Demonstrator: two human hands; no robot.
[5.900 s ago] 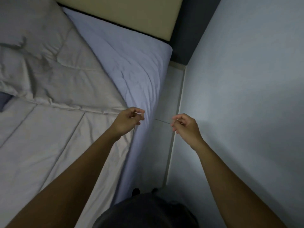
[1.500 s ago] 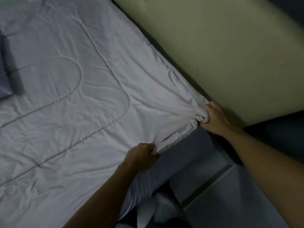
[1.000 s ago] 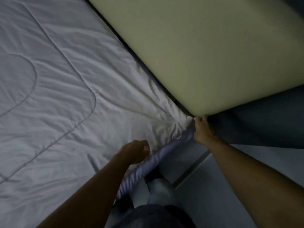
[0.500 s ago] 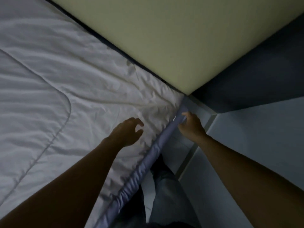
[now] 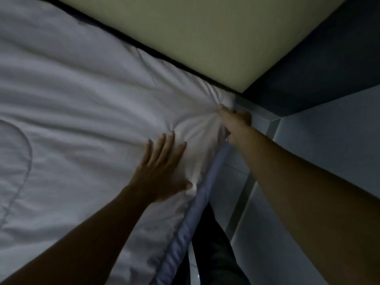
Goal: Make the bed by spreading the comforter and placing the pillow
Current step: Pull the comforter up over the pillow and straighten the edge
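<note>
A pale quilted comforter (image 5: 78, 112) covers the bed across the left and middle of the head view. My left hand (image 5: 162, 171) lies flat on it near the bed's side edge, fingers spread. My right hand (image 5: 234, 124) is closed on the comforter's corner by the headboard, and the fabric bunches into folds around it. A strip of bluish sheet (image 5: 197, 206) shows along the mattress edge below the comforter. No pillow is in view.
A beige padded headboard (image 5: 195, 38) runs along the top. A pale wall (image 5: 329, 161) stands close on the right, with a dark panel (image 5: 320, 64) above it. A narrow floor gap holds my legs (image 5: 213, 251) between bed and wall.
My left hand has opened flat and pressed onto the comforter. My right hand has moved from the sheet edge up onto the comforter's corner and gripped it, bunching the fabric.
</note>
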